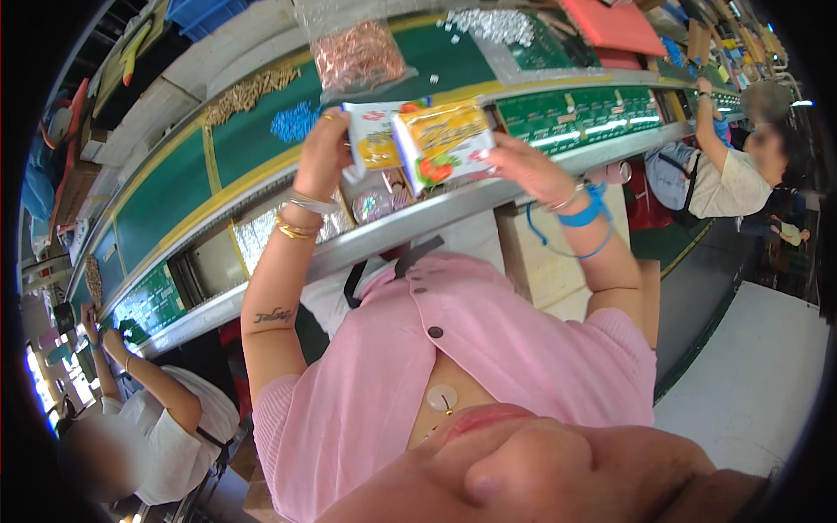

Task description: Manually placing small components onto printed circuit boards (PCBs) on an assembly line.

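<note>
Both my hands are raised above the near edge of the workbench with shiny wrapped packets between them. My left hand (324, 150) is closed on the left edge of a white and yellow packet (373, 139), partly covered by a second one. Overlapping it in front is a yellow and white packet (446, 139) with red fruit pictured on it; my right hand (530, 167) pinches its right edge, thumb at the lower corner. Motion slightly blurs the packets, and what they contain is hidden. A blue strap (586, 209) circles my right wrist.
Beyond my hands lie a clear bag of copper-coloured parts (359, 54), a blue pile of small pieces (295, 122), brown pieces (253, 94) and silvery pieces (497, 26). Green circuit boards (584, 118) line the metal rail (418, 220). Co-workers sit at left (174, 410) and right (728, 179).
</note>
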### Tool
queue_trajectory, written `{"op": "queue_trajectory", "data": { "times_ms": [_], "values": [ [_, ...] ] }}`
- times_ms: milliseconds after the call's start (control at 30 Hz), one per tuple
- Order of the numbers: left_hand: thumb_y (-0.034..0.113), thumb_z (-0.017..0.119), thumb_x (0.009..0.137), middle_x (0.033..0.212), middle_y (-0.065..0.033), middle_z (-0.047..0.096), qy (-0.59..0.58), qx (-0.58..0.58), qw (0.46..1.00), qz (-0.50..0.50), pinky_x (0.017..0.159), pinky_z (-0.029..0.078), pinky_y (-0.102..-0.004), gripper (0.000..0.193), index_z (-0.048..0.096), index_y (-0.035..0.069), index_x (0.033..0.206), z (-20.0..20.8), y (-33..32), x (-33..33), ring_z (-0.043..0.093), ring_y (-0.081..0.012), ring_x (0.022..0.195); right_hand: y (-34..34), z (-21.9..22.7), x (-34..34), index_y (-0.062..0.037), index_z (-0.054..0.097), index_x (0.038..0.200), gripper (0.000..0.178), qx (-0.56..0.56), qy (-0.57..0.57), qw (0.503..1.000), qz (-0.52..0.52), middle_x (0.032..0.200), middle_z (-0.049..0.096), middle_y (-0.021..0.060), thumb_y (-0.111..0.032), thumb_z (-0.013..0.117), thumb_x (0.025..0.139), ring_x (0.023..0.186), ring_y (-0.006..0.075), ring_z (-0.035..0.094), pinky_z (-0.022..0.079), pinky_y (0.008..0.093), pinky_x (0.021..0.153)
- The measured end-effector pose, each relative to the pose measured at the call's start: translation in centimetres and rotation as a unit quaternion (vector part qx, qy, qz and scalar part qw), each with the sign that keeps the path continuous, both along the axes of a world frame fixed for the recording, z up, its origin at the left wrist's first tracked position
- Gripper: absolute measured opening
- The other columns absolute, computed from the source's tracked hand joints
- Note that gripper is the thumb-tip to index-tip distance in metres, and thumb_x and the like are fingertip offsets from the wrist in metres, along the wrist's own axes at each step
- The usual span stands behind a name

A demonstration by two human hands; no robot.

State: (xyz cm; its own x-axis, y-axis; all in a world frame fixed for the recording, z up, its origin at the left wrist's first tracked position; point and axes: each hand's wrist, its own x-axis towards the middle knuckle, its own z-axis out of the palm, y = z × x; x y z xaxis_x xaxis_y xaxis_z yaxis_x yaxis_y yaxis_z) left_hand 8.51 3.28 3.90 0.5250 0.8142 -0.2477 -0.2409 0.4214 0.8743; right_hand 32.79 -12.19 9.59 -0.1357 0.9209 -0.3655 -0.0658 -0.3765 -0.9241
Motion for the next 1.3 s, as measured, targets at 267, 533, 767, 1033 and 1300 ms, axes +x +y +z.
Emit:
{"op": "queue_trajectory", "data": {
  "times_ms": [267,533,767,1033,1300],
  "values": [
    [0.039,0.042,0.094,0.114,-0.0096,0.053,-0.173,0.042,0.983,-0.037,0.080,0.047,-0.0306,0.043,0.040,0.006,0.123,5.6,-0.1,8.9,0.055,-0.0179,0.097,6.3,4.6,6.1,-0.0046,0.050,0.104,0.029,0.122,0.022,0.985,-0.119,0.097,0.058,0.0063,-0.025,0.055,0.084,0.087,0.0167,0.062,0.054,0.0340,0.074],
    [0.022,0.044,0.094,0.096,-0.0090,0.061,-0.041,0.167,0.982,-0.083,0.075,0.049,-0.0289,0.025,0.051,0.003,0.109,6.9,3.4,2.9,0.060,-0.0172,0.085,20.2,25.7,41.0,-0.0043,0.061,0.100,0.029,0.340,0.277,0.885,0.157,0.085,0.065,0.0115,-0.029,0.050,0.088,0.080,0.0229,0.064,0.052,0.0355,0.068],
    [0.017,0.048,0.093,0.091,-0.0064,0.061,0.083,0.082,0.993,0.021,0.072,0.050,-0.0269,0.017,0.056,0.003,0.098,2.4,3.5,-5.8,0.060,-0.0141,0.082,33.0,27.2,33.1,-0.0034,0.062,0.100,0.033,0.390,-0.108,0.912,-0.067,0.089,0.064,0.0150,-0.031,0.050,0.087,0.083,0.0263,0.064,0.051,0.0384,0.071],
    [0.015,0.050,0.092,0.089,-0.0050,0.062,0.109,0.022,0.990,0.088,0.069,0.050,-0.0253,0.013,0.056,0.004,0.095,-0.2,3.6,-8.0,0.060,-0.0126,0.079,39.1,29.5,28.6,-0.0023,0.064,0.100,0.038,0.315,-0.595,0.618,-0.407,0.096,0.063,0.0198,-0.035,0.051,0.085,0.087,0.0309,0.063,0.049,0.0422,0.074],
    [0.015,0.050,0.092,0.089,-0.0052,0.062,0.107,0.008,0.989,0.101,0.068,0.051,-0.0246,0.013,0.056,0.005,0.096,-0.8,2.9,-8.9,0.060,-0.0117,0.079,40.8,28.7,27.8,-0.0031,0.061,0.105,0.029,0.555,-0.479,0.680,-0.019,0.087,0.065,0.0156,-0.020,0.057,0.082,0.074,0.0212,0.064,0.050,0.0321,0.067]
  ]
}}
